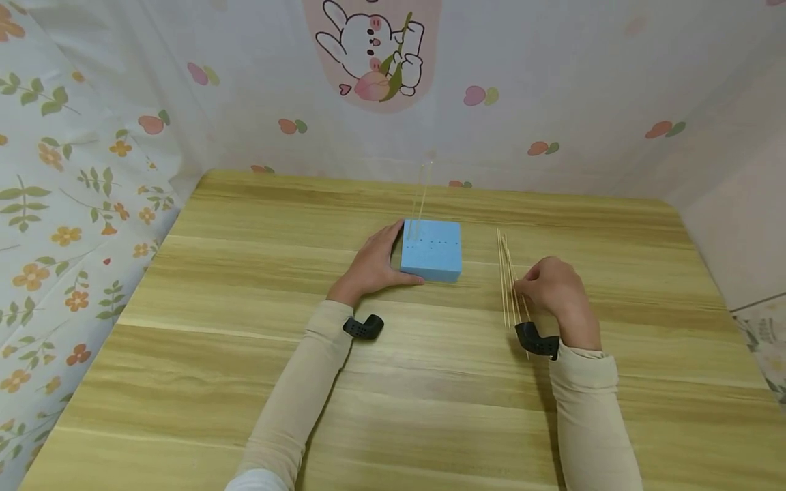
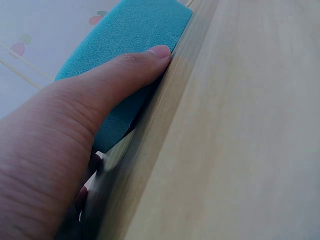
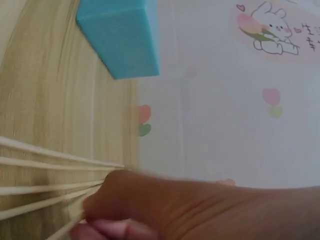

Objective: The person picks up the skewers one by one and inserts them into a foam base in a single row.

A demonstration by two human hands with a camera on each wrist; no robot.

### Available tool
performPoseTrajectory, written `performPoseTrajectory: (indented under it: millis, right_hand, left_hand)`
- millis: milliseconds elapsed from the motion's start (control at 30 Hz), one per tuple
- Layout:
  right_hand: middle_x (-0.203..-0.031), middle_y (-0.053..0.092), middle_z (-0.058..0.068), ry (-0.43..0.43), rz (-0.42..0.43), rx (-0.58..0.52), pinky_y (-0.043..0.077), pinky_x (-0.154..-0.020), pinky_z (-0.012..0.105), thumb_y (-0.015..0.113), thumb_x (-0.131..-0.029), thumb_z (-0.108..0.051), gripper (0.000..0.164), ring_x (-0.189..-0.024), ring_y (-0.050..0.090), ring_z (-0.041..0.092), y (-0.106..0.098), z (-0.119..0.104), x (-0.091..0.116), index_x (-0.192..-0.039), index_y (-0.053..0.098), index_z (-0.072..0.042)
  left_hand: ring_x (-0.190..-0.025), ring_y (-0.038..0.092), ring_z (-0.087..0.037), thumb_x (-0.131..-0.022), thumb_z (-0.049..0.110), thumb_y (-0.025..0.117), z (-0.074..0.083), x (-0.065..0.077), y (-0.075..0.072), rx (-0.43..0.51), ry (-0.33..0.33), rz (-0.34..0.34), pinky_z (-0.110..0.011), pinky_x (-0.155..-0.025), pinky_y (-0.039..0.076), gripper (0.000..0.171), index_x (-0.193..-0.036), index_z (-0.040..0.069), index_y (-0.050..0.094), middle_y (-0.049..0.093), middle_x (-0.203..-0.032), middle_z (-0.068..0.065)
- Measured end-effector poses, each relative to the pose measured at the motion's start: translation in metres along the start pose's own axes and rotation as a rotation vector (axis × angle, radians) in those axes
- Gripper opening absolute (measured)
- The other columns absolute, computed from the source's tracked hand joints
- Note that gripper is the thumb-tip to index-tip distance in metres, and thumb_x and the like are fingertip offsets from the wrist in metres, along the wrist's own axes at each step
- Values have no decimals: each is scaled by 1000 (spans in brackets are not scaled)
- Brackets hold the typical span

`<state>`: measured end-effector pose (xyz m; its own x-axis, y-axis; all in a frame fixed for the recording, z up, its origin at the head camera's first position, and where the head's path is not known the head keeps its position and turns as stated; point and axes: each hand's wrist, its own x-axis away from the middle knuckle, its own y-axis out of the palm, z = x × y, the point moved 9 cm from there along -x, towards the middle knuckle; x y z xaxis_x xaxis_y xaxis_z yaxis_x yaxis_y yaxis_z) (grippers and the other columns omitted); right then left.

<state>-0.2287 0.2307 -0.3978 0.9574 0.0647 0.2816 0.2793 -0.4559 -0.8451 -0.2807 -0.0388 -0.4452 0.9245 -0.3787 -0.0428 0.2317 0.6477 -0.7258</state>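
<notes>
White cloth with orange flowers and green leaves [image 1: 67,239] hangs at the left, meeting a pale curtain [image 1: 245,61] printed with a rabbit and fruit along the back. Below spreads a wood-grain bench [image 1: 184,375], yellowish and streaked. From the left, a beige sleeve [image 1: 295,395] with a black wrist mount [image 1: 362,327] leads to the left hand [image 1: 373,266], its thumb along the front face and its fingers along the left side, holding a light-blue foam block [image 1: 432,258]. That block sits flat towards the rear of the bench; small holes dot its top, and two upright sticks [image 1: 424,198], slightly tilted, stand in it near the left side. Further right lie loose wooden sticks [image 1: 501,273]. Beside them the right hand [image 1: 555,290] has thumb and forefinger closed together, pinching one stick [image 3: 65,229].
</notes>
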Motion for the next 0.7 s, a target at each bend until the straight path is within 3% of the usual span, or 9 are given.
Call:
performPoseTrajectory:
  millis: [133,233,367,500,700]
  right_hand:
    - [-64,63,2,-23,99,-28,37,-50,30,62,-86,-23,26,-63,53,21,-13,-4,4,-74,66,0]
    - [-61,65,3,-41,153,-93,38,-47,29,61,-87,-21,24,-63,58,21,-23,-8,8,-80,65,1]
    - [-70,65,9,-99,262,-202,43,-45,26,61,-86,-14,16,-59,61,21,-38,-21,12,-88,64,2]
    - [-80,64,15,-227,400,-306,48,-49,20,60,-88,-10,17,-58,62,16,-52,-48,10,-98,66,3]
    - [-82,67,8,-476,597,-432,50,-62,17,60,-92,-20,25,-66,62,8,-59,-109,3,-100,68,2]
  left_hand:
    - [-137,20,-24,-59,62,78,0,0,-2,5,15,8,-45,-108,21,123,-151,13,13,22,-152,-3]
    - [-137,19,-23,-59,64,77,-1,1,-2,1,22,4,-45,-108,21,123,-151,13,12,22,-152,-3]
    - [-138,18,-22,-59,65,76,-2,2,-2,-16,17,-5,-44,-109,20,124,-151,13,11,21,-152,-2]
    - [-138,17,-20,-59,64,77,-2,0,-2,-19,13,-10,-42,-109,19,124,-151,13,11,20,-152,-1]
    - [-138,18,-19,-59,63,77,-3,-2,-3,-25,32,-7,-38,-110,16,124,-151,11,12,23,-151,-2]
